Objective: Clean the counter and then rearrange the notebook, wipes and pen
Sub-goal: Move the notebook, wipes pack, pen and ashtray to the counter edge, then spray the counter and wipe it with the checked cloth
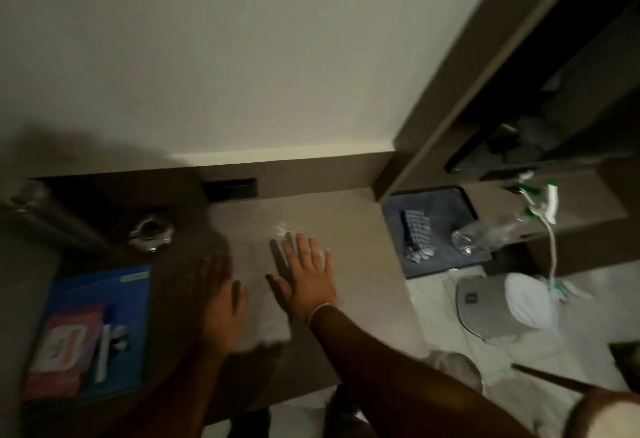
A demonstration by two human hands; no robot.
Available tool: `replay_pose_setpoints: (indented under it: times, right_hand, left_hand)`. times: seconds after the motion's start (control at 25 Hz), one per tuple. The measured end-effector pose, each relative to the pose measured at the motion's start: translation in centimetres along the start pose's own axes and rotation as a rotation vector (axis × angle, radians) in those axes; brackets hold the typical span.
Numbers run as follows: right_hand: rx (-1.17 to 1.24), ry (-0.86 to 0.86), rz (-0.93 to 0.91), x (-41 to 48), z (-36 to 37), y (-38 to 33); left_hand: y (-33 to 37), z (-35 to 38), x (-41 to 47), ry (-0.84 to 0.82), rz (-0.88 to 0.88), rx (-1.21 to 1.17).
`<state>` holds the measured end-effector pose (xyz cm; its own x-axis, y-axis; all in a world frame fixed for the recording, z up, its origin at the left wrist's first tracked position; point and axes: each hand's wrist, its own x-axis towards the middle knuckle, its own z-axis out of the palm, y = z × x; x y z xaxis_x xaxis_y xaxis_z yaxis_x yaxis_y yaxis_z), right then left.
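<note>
My right hand [306, 275] lies flat and open on the beige counter [349, 229], fingers spread, just below a smear of white powder [283, 229]. My left hand [221, 302] is blurred and rests on a white wipe [273, 328] on the counter; whether it grips the wipe is unclear. At the left lies a blue notebook [128, 299]. On it sit a red and white pack of wipes [64, 344] and a white pen [103, 351].
A glass ashtray [150, 229] and a dark bottle [52, 216] stand at the back left. A black socket panel [230, 189] is set in the backsplash. To the right, lower down, a dark tray [464, 198] holds a striped cloth and plastic; bags lie on the floor.
</note>
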<state>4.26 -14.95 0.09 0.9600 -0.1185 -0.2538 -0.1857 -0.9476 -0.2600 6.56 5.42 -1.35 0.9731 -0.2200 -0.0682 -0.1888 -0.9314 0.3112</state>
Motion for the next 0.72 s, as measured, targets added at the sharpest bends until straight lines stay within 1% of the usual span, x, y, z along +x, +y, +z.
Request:
replay_pose_setpoints:
  times: [0.12,0.2,0.28,0.36,0.44,0.48,0.52,0.56,0.6,0.64,0.72]
  right_hand:
    - [0.071,0.064,0.032,-2.5,-0.6,6.5]
    - [0.086,0.119,0.095,-4.2,-1.4,11.8]
    - [0.134,0.218,0.243,-5.6,-2.6,17.8]
    - [0.31,0.388,0.482,-6.8,-4.7,23.9]
    - [0.597,0.672,0.765,-8.2,-8.1,30.1]
    - [0.723,0.81,0.844,-8.7,-10.1,33.1]
    - [0.835,0.894,0.873,-8.9,-12.2,36.1]
    - [0.917,0.911,0.85,-8.8,-14.2,38.8]
    - [0.951,0.86,0.792,-8.4,-16.0,41.3]
    - [0.932,0.784,0.72,-7.7,-17.5,43.3]
    - [0.81,0.686,0.568,-5.6,-20.0,45.7]
  left_hand:
    - [6.2,1.8,-2.0,0.086,0.145,0.094]
    - [11.0,2.6,-3.3,0.04,0.2,0.178]
    - [15.6,4.1,-4.1,-0.038,0.254,0.207]
    - [20.1,5.4,-4.4,-0.129,0.286,0.235]
    - [24.2,6.5,-4.4,-0.171,0.284,0.253]
    - [25.7,7.0,-4.4,-0.173,0.279,0.249]
    - [27.1,7.3,-4.3,-0.179,0.282,0.241]
    - [28.0,7.5,-4.3,-0.187,0.299,0.233]
    - [28.6,7.7,-4.2,-0.191,0.322,0.218]
    - [28.7,7.7,-4.1,-0.203,0.338,0.194]
    - [28.0,7.4,-4.1,-0.231,0.342,0.147]
